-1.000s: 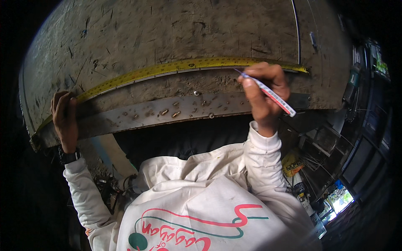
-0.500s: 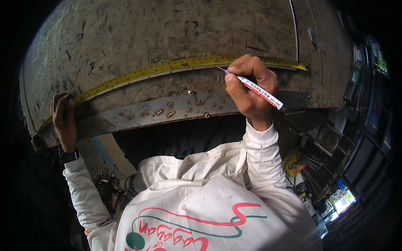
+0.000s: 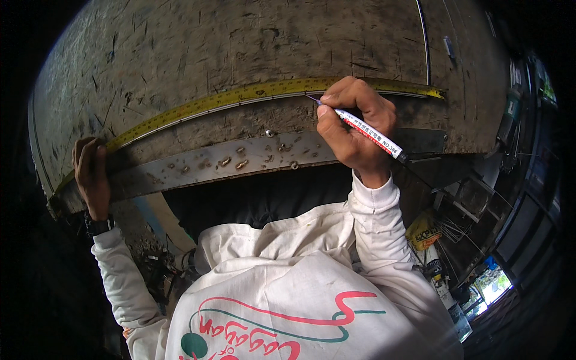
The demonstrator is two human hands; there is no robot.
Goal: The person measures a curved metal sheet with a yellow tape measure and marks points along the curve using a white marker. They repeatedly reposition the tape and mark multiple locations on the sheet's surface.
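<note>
A yellow tape measure [image 3: 204, 103] stretches across the worn wooden bench, its blade bowed by the lens. Along its near edge lies a thin metal rod [image 3: 240, 102]. My left hand [image 3: 91, 177] is closed over the tape at the left end, by the bench's front corner; its fingers hide what lies beneath them. My right hand [image 3: 363, 135] pinches a white and red marker [image 3: 375, 137] like a pen. The marker's long thin tip reaches the rod and the tape's near edge right of the middle; whether it touches cannot be made out.
A grey metal strip [image 3: 210, 168] with worn spots runs along the bench's [image 3: 252, 42] front edge, with small round metal bits [image 3: 269, 133] near it. Another rod [image 3: 425, 42] points away at the far right, beside a small pen-like object [image 3: 448, 47]. Tools and scrap crowd the right side.
My right hand has shifted slightly left along the rod, taking the marker's tip with it. My left hand stays at the tape's left end.
</note>
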